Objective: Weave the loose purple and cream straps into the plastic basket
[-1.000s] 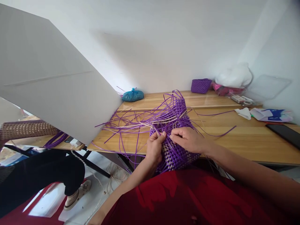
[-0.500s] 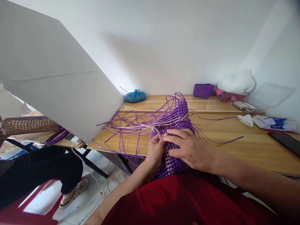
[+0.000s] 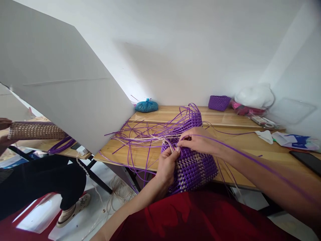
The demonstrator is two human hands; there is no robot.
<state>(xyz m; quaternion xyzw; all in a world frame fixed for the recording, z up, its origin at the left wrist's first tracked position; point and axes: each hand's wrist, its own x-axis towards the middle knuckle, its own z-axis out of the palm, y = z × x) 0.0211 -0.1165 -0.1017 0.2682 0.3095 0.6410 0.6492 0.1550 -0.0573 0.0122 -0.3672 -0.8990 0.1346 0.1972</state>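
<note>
A half-woven basket (image 3: 193, 169) in purple and beige strands rests between my lap and the table's front edge. My left hand (image 3: 167, 164) is closed at its left side, pinching the weave and pale strands beside the thumb. Thumb and forefinger of my right hand (image 3: 193, 140) pinch a purple strand (image 3: 234, 150) close to the left thumb; that strand runs back over my right forearm. Loose purple and beige strands (image 3: 140, 135) fan out leftward across the table from the basket. The spot between my fingertips is partly hidden.
On the wooden table (image 3: 233, 147) are a blue plastic bag (image 3: 146, 106), a small purple basket (image 3: 219, 102), a white bag (image 3: 255, 96) and a black phone (image 3: 306, 161). A grey partition (image 3: 70, 77) stands at left. Beyond it, another person's hands hold a brown woven piece (image 3: 36, 130).
My right hand has lifted from lying over the basket to a pinch beside my left thumb, with a purple strand drawn back along the forearm. More of the basket's patterned side shows.
</note>
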